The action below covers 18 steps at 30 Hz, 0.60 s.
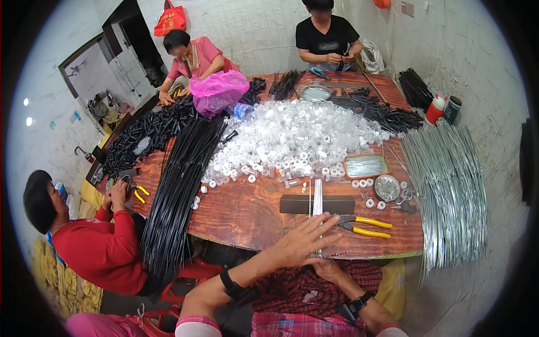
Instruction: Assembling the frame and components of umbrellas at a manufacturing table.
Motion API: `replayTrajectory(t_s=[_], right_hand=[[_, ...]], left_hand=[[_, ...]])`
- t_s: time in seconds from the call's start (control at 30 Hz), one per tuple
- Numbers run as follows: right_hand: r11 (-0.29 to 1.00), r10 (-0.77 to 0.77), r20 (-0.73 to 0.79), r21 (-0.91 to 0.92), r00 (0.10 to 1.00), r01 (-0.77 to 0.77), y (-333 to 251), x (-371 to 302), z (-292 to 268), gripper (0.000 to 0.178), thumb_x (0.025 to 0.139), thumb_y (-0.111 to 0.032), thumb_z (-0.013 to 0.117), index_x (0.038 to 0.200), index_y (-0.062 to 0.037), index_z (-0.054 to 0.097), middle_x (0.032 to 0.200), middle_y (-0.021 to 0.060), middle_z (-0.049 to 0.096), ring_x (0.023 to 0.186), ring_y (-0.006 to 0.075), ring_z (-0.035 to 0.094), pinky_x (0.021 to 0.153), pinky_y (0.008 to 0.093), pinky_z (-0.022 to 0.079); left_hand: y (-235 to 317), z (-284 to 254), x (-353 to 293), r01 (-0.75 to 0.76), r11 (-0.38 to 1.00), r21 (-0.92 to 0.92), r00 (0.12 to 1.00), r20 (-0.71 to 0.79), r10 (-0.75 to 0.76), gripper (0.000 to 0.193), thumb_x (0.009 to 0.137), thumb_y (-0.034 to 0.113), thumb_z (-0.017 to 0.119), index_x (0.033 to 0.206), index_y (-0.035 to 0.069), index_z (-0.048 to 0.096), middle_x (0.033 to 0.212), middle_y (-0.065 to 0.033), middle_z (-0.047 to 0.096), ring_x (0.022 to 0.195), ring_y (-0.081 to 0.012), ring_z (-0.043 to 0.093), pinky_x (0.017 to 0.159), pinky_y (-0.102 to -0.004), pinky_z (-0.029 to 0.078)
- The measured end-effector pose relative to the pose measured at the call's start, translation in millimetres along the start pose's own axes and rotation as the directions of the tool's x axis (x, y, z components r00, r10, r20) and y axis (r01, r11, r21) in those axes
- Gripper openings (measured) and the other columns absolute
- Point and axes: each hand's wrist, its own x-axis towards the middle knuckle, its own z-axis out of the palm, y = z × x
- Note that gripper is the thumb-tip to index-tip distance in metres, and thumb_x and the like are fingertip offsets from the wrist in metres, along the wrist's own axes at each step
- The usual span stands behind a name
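Bare forearms (205,292) come up from the lower edge, each with a dark wristband (231,285), over a red-and-black checked cloth (286,292). The left hand (297,241) lies across a narrow bundle of thin silver rods (318,194), back upward, its fingers stretched out and a little spread; whether they press on the rods cannot be told. The right hand (330,271) sits lower, at the near edge of the wooden surface (241,216), by the rods' lower end; its fingers are partly hidden, so I cannot tell whether they pinch anything. Beyond the left hand, the rods cross a dark brown bar (289,204). Just beside its fingertips lie pliers (375,222) with yellow handles. Farther back are a tray (368,177) of silver pins, a round bowl (387,200) of small pieces and a large heap of clear plastic pieces (297,129) with white caps. Long silver wires (446,191) lie at the right end, long black rods (179,185) toward the left. Three other people (101,247) work around the surface.
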Motion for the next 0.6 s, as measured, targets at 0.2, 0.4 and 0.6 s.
replayTrajectory(t_s=[0.2, 0.4, 0.6], right_hand=[[0.98, 0.146, 0.123, 0.119, 0.982, -0.161, -26, 0, -19, 0.036, 0.097, -0.032, 0.053, 0.115, -0.0031, 0.062, 0.116, 0.0241, 0.063, 0.115, 0.0414, 0.056, 0.095, 0.0472, 0.045], [0.924, 0.379, 0.601, -0.201, 0.703, -0.326, -72, -19, -24, 0.076, 0.091, -0.062, 0.047, 0.124, 0.0061, 0.053, 0.125, 0.0296, 0.056, 0.119, 0.0409, 0.053, 0.102, 0.0482, 0.04], [0.992, -0.007, 0.72, 0.094, 0.694, -0.088, -102, -43, -16, 0.038, 0.093, -0.044, 0.057, 0.104, -0.0082, 0.059, 0.089, 0.0199, 0.067, 0.087, 0.0412, 0.065, 0.073, 0.0492, 0.05]], left_hand=[[-2, 3, 0, -0.019, 0.999, 0.037, 0.999, -0.035, 0.02, 0.087, 0.07, 0.032, 0.079, 0.145, 0.014, 0.04, 0.157, -0.0164, 0.023, 0.14, -0.0406, 0.029, 0.113, -0.0507, 0.031], [-2, -2, 0, 0.001, 0.999, 0.033, 0.999, -0.044, 0.0, 0.093, 0.066, 0.03, 0.084, 0.147, 0.019, 0.04, 0.159, -0.0136, 0.021, 0.143, -0.0395, 0.026, 0.115, -0.0491, 0.03], [-4, 4, 0, -0.023, 0.998, 0.061, 0.997, -0.072, 0.027, 0.09, 0.068, 0.035, 0.083, 0.146, 0.019, 0.041, 0.157, -0.0139, 0.024, 0.14, -0.0402, 0.03, 0.113, -0.0504, 0.033]])
